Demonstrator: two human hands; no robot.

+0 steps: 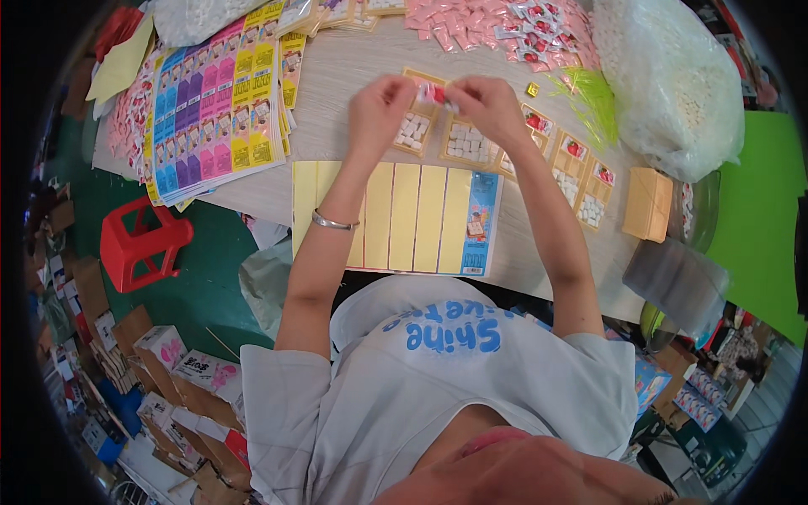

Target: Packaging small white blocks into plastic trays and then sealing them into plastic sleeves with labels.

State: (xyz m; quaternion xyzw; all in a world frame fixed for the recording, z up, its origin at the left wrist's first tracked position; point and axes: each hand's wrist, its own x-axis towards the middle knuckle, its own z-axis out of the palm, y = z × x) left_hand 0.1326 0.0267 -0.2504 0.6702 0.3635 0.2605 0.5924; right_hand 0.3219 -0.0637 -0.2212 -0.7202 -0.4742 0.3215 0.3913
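My left hand (383,112) and my right hand (491,108) meet over the far middle of the table. Their fingers are pinched at either end of a small red-and-white packet (431,93). Below it lies a tan compartment tray with white pieces (412,131) in its near part. Just right of that, under my right hand, is another tray filled with white pieces (468,145). More such trays run to the right, some with a strawberry-printed packet (574,149) in the far compartment. My fingers partly cover the held packet.
A sheet of pale yellow strips (404,219) lies before me. Stacked colourful printed sheets (215,109) are at left. Pink packets (471,23) heap at the back; a bag of white pieces (673,93), green strands (593,105) and stacked tan trays (647,204) stand right.
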